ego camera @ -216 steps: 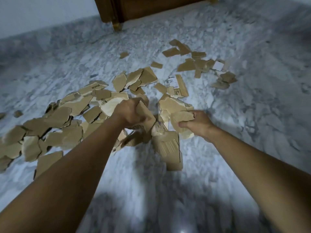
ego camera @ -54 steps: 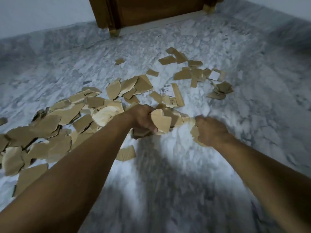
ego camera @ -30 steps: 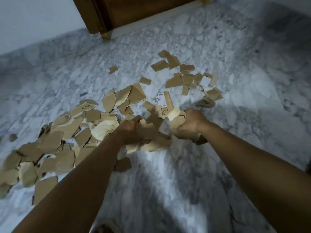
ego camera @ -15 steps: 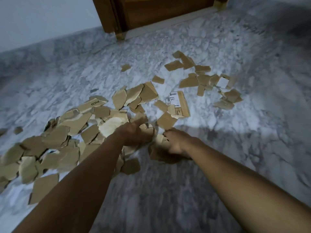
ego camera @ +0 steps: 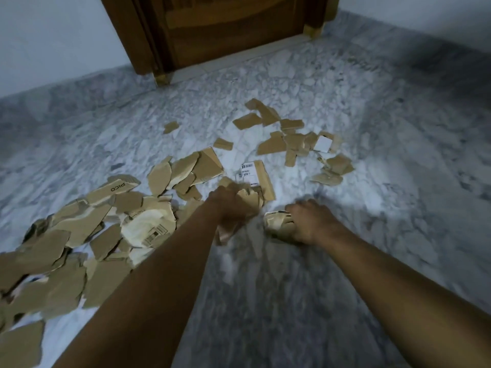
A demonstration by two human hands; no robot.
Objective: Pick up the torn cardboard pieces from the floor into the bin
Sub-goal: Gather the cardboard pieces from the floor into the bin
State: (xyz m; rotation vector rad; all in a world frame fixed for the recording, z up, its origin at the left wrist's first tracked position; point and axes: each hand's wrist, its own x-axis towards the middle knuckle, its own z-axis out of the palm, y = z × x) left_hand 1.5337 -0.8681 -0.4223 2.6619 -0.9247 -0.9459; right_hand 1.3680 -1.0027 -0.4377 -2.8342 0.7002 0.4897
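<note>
In the head view, our left hand (ego camera: 229,205) gripped a blurred wad of cardboard pieces (ego camera: 249,199); our right hand (ego camera: 309,223) pinched a crumpled piece (ego camera: 277,224). Other scraps (ego camera: 79,227) lay across the marble floor (ego camera: 372,195).

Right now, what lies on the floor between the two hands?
In the head view, only bare marble floor shows between the left hand and the right hand; each is closed on its own cardboard pieces.

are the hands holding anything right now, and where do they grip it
Both hold torn cardboard pieces: the left hand is fisted around a blurred bunch, the right hand is wrapped around a crumpled wad.
</note>
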